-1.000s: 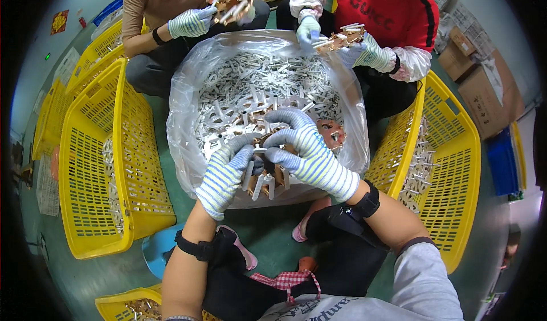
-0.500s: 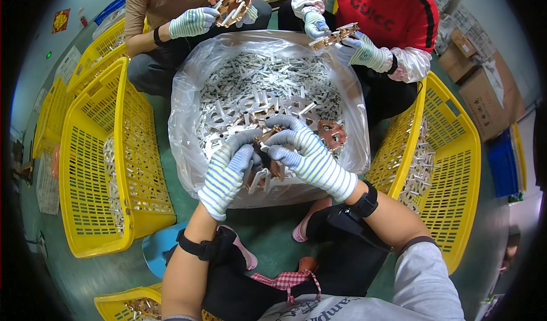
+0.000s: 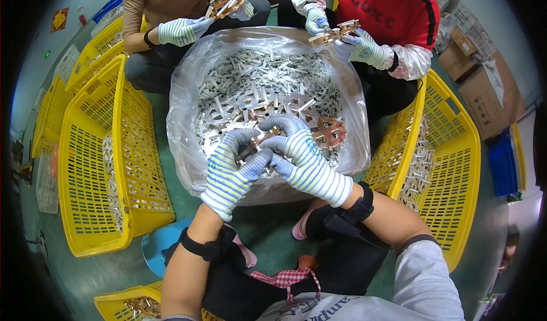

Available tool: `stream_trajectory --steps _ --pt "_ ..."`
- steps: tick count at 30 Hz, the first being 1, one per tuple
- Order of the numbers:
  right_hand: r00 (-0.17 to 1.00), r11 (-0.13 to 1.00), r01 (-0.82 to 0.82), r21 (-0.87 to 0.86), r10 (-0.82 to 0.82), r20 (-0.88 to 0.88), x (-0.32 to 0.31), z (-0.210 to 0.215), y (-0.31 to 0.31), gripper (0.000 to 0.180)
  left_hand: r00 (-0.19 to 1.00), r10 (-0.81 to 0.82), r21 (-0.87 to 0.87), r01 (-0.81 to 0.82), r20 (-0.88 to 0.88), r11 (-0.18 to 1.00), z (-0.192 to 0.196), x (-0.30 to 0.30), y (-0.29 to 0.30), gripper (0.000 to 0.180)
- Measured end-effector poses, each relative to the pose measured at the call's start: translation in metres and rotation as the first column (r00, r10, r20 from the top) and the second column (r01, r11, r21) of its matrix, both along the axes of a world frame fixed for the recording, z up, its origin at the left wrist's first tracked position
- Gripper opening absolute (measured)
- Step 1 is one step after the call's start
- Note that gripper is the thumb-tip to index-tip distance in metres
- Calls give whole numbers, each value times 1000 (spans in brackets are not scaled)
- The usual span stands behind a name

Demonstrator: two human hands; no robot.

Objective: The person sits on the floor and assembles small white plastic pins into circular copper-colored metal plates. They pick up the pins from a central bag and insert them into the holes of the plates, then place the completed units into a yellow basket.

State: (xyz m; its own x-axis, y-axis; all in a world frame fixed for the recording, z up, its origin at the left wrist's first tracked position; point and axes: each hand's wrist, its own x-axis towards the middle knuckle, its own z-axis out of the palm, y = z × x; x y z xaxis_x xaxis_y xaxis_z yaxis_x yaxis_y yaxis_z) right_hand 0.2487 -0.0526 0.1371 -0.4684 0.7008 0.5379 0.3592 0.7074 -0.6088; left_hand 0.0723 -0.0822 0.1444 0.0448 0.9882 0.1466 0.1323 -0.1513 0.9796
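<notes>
Small copper-coloured metal part with silvery prongs [image 3: 263, 141]: held over the near edge of the clear plastic bag of loose silvery metal pieces [image 3: 268, 93], between both gloved hands and mostly hidden by the fingers.

Left hand in a blue-and-white striped knit glove [image 3: 232, 170]: closed on the part from the left and below, fingertips curled over it. Right hand in a matching striped glove [image 3: 299, 155]: closed on the same part from the right, fingers overlapping those of the left hand. Hands pressed together, both clamped on the part; exact grip points not visible.

Handling, judged from appearance:
- Rigid stamped metal; unlikely to bend or deform under finger pressure.
- Light as a single piece; heavy in bulk, as in the filled bag.
- Smooth, probably slippery surfaces, with thin edges and projecting prongs; knit gloves suited to both.
- Not fragile, though prongs may snag on neighbouring pieces or glove yarn.
- Best taken by the flat body, pinched across the faces, prongs left free.

Surroundings: similar copper-coloured part [image 3: 329, 133] lying on the pile just right of the hands. Yellow perforated plastic basket [image 3: 114, 167] to the left, second yellow basket [image 3: 444, 150] to the right, both holding silvery pieces. Two other people seated across the bag, gloved hands holding like parts.
</notes>
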Motion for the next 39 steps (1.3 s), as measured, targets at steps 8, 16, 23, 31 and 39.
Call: stream_trajectory --steps 8,16,23,31,39 --pt "962 979 121 -165 -157 -222 20 -7 20 20 980 125 -102 -110 154 989 17 -12 6 27" --pt "676 854 80 -514 333 658 54 -116 41 36 964 238 -154 -220 114 963 18 -29 15 31" --pt "631 794 109 -598 410 659 37 -111 36 34 942 215 -213 -161 257 964 -2 -41 16 23" --pt "604 856 36 -515 392 694 49 -142 39 29 871 193 -338 -32 452 940 2 -31 14 30" --pt "768 778 74 -624 354 533 52 -84 46 19 939 155 -327 -50 306 944 -5 -41 15 29"
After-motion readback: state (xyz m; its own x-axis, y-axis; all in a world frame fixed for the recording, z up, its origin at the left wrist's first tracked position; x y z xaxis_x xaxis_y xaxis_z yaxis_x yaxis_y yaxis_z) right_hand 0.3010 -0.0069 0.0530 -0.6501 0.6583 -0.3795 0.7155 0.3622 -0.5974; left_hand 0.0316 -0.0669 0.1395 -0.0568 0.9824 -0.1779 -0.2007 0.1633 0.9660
